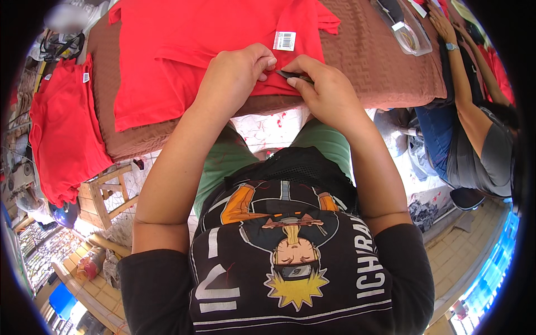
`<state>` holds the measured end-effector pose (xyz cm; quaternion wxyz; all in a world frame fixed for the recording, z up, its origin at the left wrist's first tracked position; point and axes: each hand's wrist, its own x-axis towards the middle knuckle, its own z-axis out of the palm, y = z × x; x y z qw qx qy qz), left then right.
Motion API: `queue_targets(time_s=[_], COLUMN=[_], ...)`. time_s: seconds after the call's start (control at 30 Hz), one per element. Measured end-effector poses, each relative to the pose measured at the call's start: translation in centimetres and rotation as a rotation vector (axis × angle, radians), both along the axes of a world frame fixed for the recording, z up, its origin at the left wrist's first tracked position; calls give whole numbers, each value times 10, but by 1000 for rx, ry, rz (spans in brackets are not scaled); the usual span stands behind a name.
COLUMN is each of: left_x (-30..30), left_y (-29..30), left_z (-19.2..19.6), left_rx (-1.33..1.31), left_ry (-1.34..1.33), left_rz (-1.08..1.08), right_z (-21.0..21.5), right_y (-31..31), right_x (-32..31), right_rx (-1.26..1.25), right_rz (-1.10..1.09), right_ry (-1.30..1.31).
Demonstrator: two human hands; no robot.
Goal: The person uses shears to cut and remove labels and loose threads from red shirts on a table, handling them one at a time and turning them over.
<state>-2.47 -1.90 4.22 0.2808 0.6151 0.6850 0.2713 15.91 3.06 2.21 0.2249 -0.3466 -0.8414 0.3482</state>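
Both hands are working at the near edge of a red shirt [201,50] spread flat on the brown quilted cover [379,61] of the table. The left hand [237,75] is curled, its fingers pinching the red hem. Just to its right, almost touching, the right hand [326,92] is closed around a small dark tool [293,75], its tip laid on the cloth between the two hands. A white paper tag [285,40] sits on the shirt just beyond the knuckles. Far left, another red shirt [64,128] hangs off the edge. At the right, a second person's arm [463,84] reaches toward the table's far end.
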Motion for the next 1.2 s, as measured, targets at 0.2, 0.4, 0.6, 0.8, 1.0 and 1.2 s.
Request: queue_targets(time_s=[0.2,0.4,0.6,0.8,1.0,1.2], left_x=[-2,-30,-43,-34,-36,-56], left_y=[-1,-19,-33,-28,-27,-19], left_z=[1,69,99,50,5,2], left_rx=[-48,264,326,254,213,366], left_ry=[-52,-213,-193,117,497,427], left_rz=[28,-493,-466,-294,-186,-137], right_z=[3,17,22,4,4,54], right_y=[-5,4,3,6,20,32], right_x=[-7,4,21,33,33,44], right_rx=[28,94,98,185,113,-175], right_rz=[-12,-22,25,79,118,244], right_ry=[-30,-2,24,-85,-21,130])
